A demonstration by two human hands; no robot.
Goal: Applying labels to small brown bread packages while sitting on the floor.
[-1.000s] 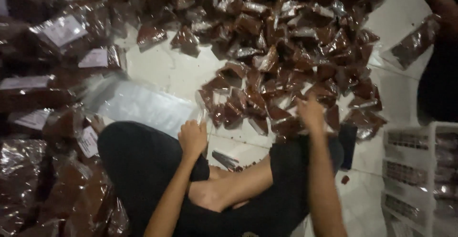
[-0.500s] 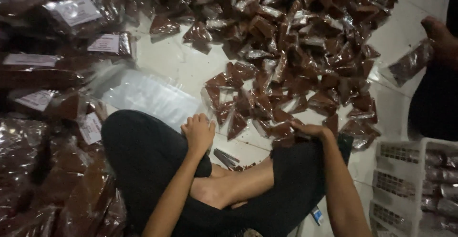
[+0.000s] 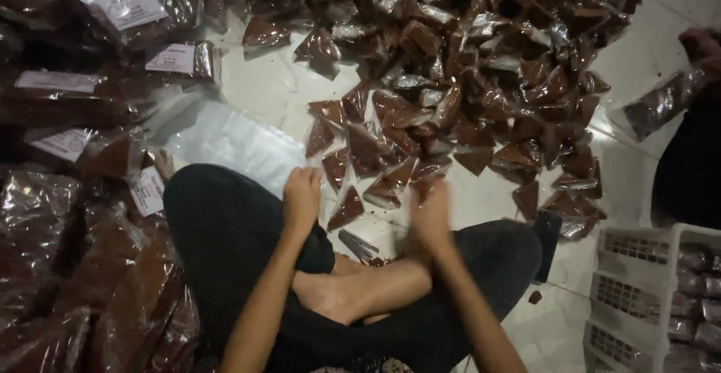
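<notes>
Grips [image 3: 303, 196] [image 3: 429, 215] over white tiled floor [image 3: 270, 91], packets [image 3: 481, 80] strewn

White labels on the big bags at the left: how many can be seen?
5. One top left, one right of it, one at the edge, one lower, one by the knee. Others may be hidden.

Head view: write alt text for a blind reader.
A person sits cross-legged on a white tiled floor, left hand on a knee, blurred right hand at a heap of small brown-filled plastic packets.
</notes>
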